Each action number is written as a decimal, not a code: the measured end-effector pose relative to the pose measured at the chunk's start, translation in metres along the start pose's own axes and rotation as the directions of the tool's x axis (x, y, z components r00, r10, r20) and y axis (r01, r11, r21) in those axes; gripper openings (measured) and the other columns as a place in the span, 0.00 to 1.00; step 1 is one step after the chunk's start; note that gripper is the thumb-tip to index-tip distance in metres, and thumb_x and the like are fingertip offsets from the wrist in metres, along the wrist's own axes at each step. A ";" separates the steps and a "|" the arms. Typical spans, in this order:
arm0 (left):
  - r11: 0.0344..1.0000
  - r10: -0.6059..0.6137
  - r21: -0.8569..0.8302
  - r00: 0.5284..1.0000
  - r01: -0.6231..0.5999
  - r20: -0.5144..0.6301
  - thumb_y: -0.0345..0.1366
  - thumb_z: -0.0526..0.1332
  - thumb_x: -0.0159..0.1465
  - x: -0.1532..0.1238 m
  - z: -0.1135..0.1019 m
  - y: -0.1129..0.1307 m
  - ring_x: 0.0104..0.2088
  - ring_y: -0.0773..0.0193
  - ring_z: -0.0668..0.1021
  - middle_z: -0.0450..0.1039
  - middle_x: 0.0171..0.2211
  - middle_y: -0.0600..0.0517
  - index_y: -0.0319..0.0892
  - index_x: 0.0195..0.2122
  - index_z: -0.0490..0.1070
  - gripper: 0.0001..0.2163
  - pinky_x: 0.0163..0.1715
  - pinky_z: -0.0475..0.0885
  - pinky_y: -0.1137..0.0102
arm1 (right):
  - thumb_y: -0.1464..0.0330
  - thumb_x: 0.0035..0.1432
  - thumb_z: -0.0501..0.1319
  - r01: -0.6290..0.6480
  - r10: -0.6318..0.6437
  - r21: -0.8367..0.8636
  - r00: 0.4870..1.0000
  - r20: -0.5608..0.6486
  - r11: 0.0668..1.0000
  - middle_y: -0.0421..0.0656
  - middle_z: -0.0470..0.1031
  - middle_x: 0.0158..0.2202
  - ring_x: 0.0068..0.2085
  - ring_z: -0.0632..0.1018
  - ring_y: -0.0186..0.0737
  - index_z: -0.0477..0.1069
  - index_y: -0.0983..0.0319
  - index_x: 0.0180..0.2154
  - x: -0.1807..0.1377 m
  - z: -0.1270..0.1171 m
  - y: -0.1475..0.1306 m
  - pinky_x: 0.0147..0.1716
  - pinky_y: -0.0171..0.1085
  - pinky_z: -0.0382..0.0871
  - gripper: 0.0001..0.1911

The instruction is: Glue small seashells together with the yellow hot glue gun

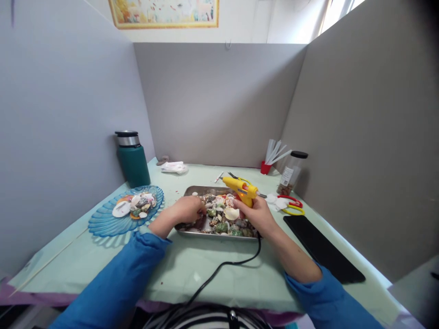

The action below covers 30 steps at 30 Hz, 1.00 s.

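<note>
A yellow hot-glue gun (244, 192) is above the far right part of a metal tray (212, 235), its nozzle pointing to the far left and a small orange light showing on its side. The right hand (255, 215) has its fingers wrapped around the handle; a black cord (219, 270) runs from there over the tablecloth (250, 288) to the near edge. Below the gun, the tray holds a crowded mix of seashells (222, 227), spotted, green-brown and white. The left hand (188, 209) reaches into the left part of the tray with its fingers curled downward; whether they pinch a shell cannot be told.

Left of the tray, a blue scalloped plate (104, 224) carries a pile of shells (142, 203) on its far right part. Beyond the plate stands a green bottle (133, 164), and a thin stick (51, 262) lies at the near left. Far from the tray, toward the left, is a folded white bundle (174, 167).

On the far right, a red cup (265, 168) holds whitish sticks (273, 152), with a black-lidded clear jar (291, 173) just beside it. Nearer lie red and yellow handles (295, 210), then a flat black slab (324, 249) right of the right forearm.
</note>
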<state>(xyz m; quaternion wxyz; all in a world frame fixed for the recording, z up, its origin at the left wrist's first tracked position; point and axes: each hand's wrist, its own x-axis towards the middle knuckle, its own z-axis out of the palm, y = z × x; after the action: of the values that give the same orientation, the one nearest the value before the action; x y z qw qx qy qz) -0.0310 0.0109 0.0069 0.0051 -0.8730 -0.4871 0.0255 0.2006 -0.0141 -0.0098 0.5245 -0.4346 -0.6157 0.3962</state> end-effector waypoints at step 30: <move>0.237 -0.063 -0.969 0.997 0.062 0.048 0.41 0.66 0.50 0.000 -0.013 0.009 0.21 0.70 0.71 0.71 0.26 0.53 0.38 0.33 0.70 0.14 0.23 0.68 0.73 | 0.58 0.47 0.65 0.071 -0.073 0.029 0.996 0.052 0.997 0.38 0.67 0.19 0.19 0.66 0.31 0.71 0.65 0.30 -0.003 0.001 -0.003 0.18 0.32 0.62 0.16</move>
<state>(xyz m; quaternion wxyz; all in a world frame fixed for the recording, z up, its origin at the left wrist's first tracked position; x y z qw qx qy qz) -0.0225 0.0064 0.0196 -0.5328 -0.6705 -0.4334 -0.2805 0.1996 -0.0176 -0.0084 0.5278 -0.3940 -0.6392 0.3969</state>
